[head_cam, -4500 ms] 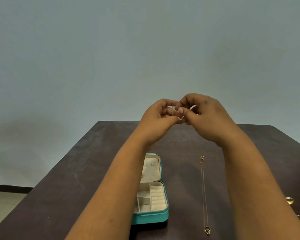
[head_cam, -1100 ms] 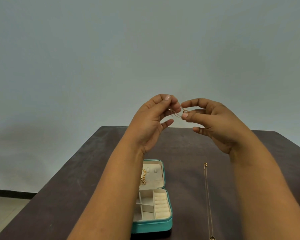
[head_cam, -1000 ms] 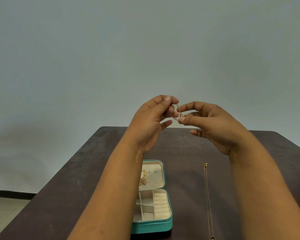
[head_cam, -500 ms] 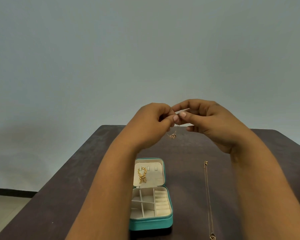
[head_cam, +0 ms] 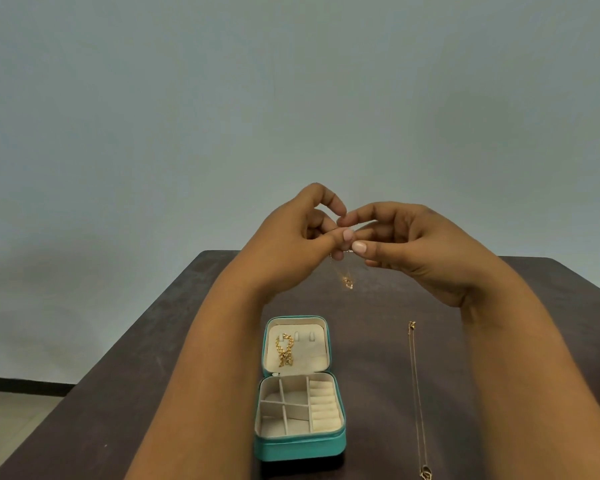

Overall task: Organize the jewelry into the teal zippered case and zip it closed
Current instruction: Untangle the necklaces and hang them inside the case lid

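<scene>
Gold necklace [head_cam: 347, 280] hanging vertically, pinched by left hand [head_cam: 291, 244], right hand [head_cam: 409, 247]

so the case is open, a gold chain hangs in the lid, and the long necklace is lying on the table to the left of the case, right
Not quite. The head view shows the long necklace lying on the table to the right of the teal case, not the left. The rest holds: the case is open and a gold chain hangs in its lid.

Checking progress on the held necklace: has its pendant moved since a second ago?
Yes. The pendant now dangles below both hands' grip, over the table; it was up between the fingertips earlier.
</scene>
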